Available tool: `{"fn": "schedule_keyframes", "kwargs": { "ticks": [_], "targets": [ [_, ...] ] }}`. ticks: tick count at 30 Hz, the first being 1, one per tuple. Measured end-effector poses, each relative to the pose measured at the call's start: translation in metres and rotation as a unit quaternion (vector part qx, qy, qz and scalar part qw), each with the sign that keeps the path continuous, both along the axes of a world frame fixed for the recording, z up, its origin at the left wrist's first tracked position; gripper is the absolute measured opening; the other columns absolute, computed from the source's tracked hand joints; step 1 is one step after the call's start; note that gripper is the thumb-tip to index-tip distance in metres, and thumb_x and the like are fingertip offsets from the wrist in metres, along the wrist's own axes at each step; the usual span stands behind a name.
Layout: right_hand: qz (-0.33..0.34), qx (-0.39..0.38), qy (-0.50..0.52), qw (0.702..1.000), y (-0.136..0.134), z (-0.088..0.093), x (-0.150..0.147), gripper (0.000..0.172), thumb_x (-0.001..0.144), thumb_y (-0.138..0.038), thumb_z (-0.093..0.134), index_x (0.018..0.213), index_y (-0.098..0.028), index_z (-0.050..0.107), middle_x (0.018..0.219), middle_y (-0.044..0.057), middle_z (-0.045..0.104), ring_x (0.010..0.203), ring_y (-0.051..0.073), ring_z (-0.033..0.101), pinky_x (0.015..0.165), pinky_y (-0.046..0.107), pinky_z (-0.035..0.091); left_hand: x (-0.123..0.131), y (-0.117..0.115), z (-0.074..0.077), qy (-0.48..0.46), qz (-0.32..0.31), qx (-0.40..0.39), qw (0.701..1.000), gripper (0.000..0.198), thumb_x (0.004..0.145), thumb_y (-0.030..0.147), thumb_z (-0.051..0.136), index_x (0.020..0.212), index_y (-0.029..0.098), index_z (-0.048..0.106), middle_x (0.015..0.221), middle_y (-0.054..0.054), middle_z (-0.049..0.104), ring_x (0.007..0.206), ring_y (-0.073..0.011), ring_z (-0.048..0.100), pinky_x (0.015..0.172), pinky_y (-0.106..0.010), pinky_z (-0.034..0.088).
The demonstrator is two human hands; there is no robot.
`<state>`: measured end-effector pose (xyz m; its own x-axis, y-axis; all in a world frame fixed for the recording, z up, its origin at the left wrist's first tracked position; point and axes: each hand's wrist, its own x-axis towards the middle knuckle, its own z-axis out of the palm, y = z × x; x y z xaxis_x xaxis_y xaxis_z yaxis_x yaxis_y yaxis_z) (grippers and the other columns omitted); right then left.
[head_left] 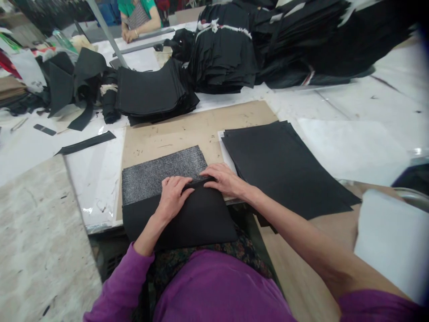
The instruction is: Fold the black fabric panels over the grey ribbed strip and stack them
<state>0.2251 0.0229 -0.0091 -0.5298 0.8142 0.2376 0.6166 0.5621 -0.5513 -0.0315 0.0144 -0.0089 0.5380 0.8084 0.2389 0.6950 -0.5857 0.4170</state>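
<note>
A black fabric piece [194, 219] lies at the table's front edge, its lower part hanging over toward my lap. Beyond it lies a speckled grey panel [161, 174], which meets the black along a raised edge. My left hand [174, 194] is closed on that edge near the middle, thumb on the near side and fingers on the far side. Close by on the right, my right hand [223, 179] pinches the same edge near its right end. The fingertips partly hide the edge. Whether the grey and black are joined cannot be seen.
A stack of black sheets [281, 165] lies to the right. At the back stand a black stack [150, 91], a tied bundle [224, 53] and larger dark piles [311, 40]. A black strip [89, 142] lies left. Across the table sits another person [142, 18] near a metal pole [107, 31].
</note>
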Motion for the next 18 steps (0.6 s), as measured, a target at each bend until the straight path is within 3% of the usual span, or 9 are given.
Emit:
{"fn": "schedule_keyframes", "kwargs": {
  "ticks": [9, 18],
  "targets": [
    [0.01, -0.012, 0.067, 0.998, 0.005, -0.013, 0.013, 0.021, 0.101, -0.03, 0.053, 0.106, -0.024, 0.072, 0.098, 0.005, 0.065, 0.097, 0.018, 0.059, 0.089, 0.033, 0.047, 0.008, 0.004, 0.0, 0.006, 0.01, 0.018, 1.0, 0.017, 0.101, 0.028, 0.054, 0.111, 0.026, 0.067, 0.103, -0.002, 0.069, 0.101, -0.0186, 0.059, 0.098, -0.041, 0.036],
    [0.049, 0.059, 0.025, 0.997, 0.01, -0.018, 0.02, 0.024, 0.103, -0.029, 0.048, 0.105, -0.028, 0.072, 0.099, 0.004, 0.065, 0.096, 0.017, 0.057, 0.089, 0.034, 0.044, -0.001, 0.009, -0.005, 0.065, -0.065, 0.098, 0.991, 0.027, 0.102, 0.022, 0.051, 0.123, 0.032, 0.065, 0.099, -0.003, 0.066, 0.093, -0.0175, 0.055, 0.096, -0.042, 0.035]
  ]
}}
